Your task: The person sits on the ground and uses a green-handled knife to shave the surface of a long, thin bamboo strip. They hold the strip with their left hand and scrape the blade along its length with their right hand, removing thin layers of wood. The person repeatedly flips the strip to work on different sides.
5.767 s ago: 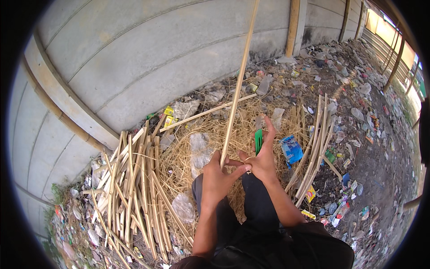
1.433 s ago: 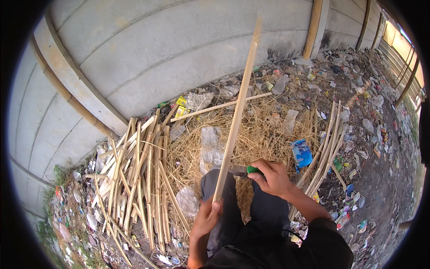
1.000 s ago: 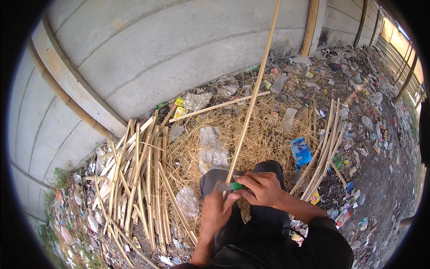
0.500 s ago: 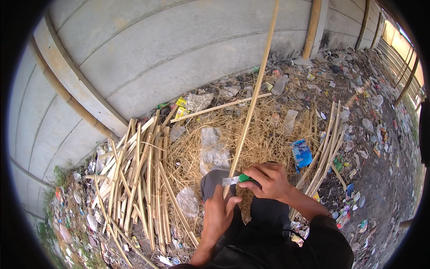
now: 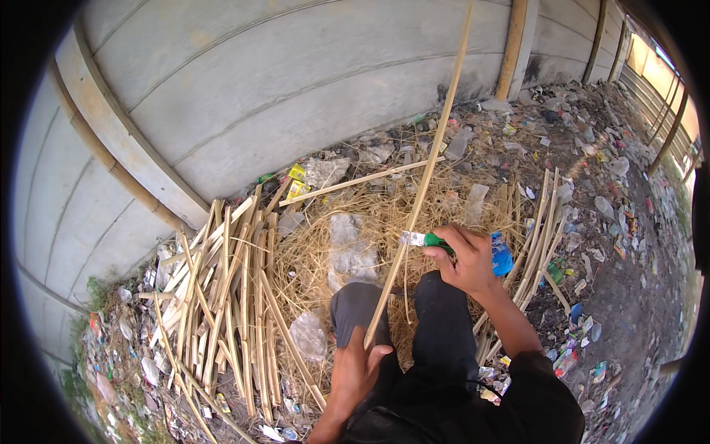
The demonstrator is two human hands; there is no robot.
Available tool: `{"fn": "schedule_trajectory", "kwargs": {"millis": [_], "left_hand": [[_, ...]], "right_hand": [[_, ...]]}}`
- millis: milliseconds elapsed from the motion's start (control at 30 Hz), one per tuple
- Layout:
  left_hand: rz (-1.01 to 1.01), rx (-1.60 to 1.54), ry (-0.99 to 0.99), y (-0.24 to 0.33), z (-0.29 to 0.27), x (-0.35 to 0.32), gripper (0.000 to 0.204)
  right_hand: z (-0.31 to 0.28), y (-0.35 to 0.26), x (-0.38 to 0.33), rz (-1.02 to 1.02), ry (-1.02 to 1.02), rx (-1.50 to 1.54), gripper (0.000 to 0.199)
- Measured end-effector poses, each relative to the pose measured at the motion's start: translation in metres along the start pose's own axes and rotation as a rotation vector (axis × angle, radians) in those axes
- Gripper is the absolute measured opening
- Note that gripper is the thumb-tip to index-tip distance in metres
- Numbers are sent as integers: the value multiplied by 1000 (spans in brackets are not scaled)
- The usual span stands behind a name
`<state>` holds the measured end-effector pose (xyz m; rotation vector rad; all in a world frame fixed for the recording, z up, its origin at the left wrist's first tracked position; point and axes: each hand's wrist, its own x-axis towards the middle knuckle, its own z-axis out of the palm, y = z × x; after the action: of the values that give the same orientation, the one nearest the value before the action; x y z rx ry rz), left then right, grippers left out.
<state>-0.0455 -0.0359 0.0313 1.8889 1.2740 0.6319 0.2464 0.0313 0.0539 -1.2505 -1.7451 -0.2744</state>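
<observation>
A long, thin bamboo strip (image 5: 425, 181) slants up from my knees toward the wall. My left hand (image 5: 355, 370) grips its lower end beside my left knee, the thumb along the strip. In my right hand (image 5: 466, 263) is a green-handled knife (image 5: 435, 241), fingers wrapped round the handle. Its short, wide blade rests against the strip part way up. A thin shaving hangs down below the blade. Beneath lies a heap of pale shavings (image 5: 310, 244).
Many bamboo strips (image 5: 240, 296) are piled at the left; a smaller bundle (image 5: 543, 237) lies at the right. One strip (image 5: 362, 182) lies across the shavings. A grey panel wall (image 5: 296, 81) rises behind. Litter covers the ground (image 5: 621, 296), with a blue wrapper (image 5: 502, 255) by my right hand.
My right hand has slid the knife up along the strip, away from my left hand. The strip's top has tilted slightly to the right. My left hand has moved slightly down.
</observation>
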Motion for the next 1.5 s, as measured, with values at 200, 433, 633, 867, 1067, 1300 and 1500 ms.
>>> {"fn": "schedule_trajectory", "kwargs": {"millis": [200, 433, 633, 867, 1067, 1300, 1500], "left_hand": [[20, 47, -4, -23, 0, -16, 59], [-56, 95, -72, -29, -5, -39, 60], [-54, 141, -81, -56, -4, -58, 57], [-59, 135, -82, -61, -11, -70, 54], [-161, 102, -83, -84, -18, -75, 52], [-172, 253, -25, -94, -58, -69, 55], [-3, 99, 185, -59, -60, -14, 74]], "right_hand": [[-1, 36, 13, 51, -33, -53, 26], [-2, 101, 39, 229, 75, -109, 37], [0, 150, 57, 281, 20, -237, 37], [14, 173, 64, 233, 48, -303, 35], [26, 156, 60, 267, 0, -242, 28], [7, 133, 48, 154, 65, -75, 27], [-9, 104, 38, 118, 55, -9, 28]]}}
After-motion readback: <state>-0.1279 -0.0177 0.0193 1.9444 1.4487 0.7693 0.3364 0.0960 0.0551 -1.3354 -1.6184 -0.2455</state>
